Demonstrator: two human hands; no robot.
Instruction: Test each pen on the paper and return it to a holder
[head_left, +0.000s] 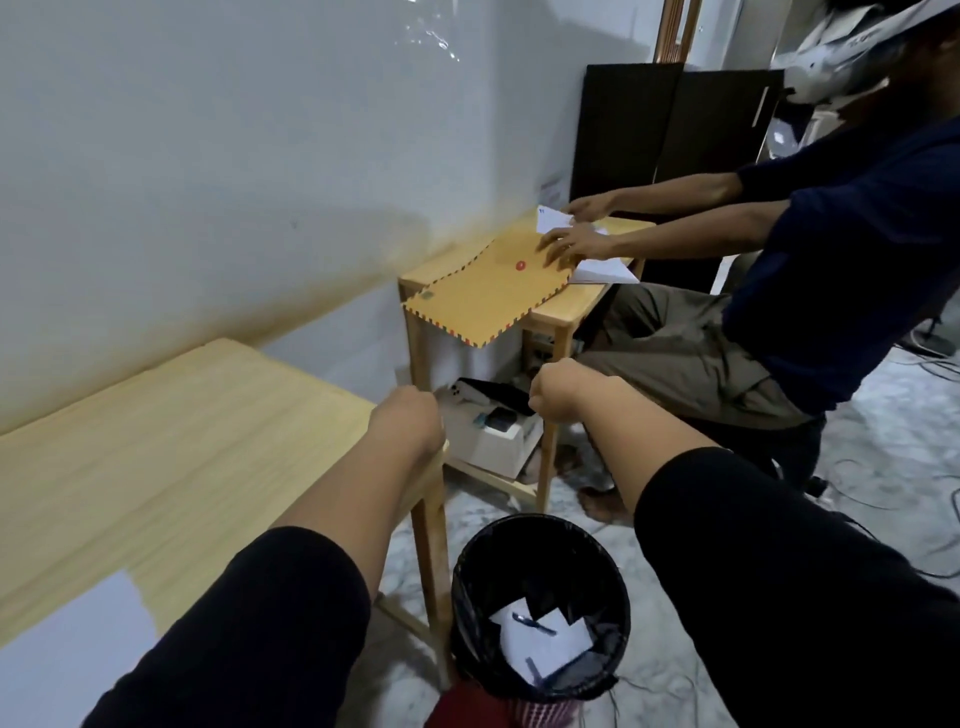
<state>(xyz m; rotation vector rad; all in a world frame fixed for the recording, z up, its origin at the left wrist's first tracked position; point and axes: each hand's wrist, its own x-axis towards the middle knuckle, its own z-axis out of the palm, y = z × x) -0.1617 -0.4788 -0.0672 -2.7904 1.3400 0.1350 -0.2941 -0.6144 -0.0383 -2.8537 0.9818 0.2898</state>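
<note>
**Both fists raised, paper at the near corner**

Two hands out in front, forearms bare, black sleeves pushed up. Left hand (408, 415) curled into a fist above the far edge of the wooden surface (171, 441), holding nothing visible. Right hand (558, 387) likewise a closed fist, off past the surface edge, over the floor; fingers hidden from here, nothing seen in the grip.

One sheet of white paper (67, 639) flat on the surface's near left corner, well behind and left of both hands. One blue pen (532, 623) down in the black-lined waste bin (540, 551), among paper scraps, below and between the two forearms.

A second person (810, 291) seated beyond, both hands on white sheets beside one manila envelope (488, 296) on a second small table (571, 306).
</note>
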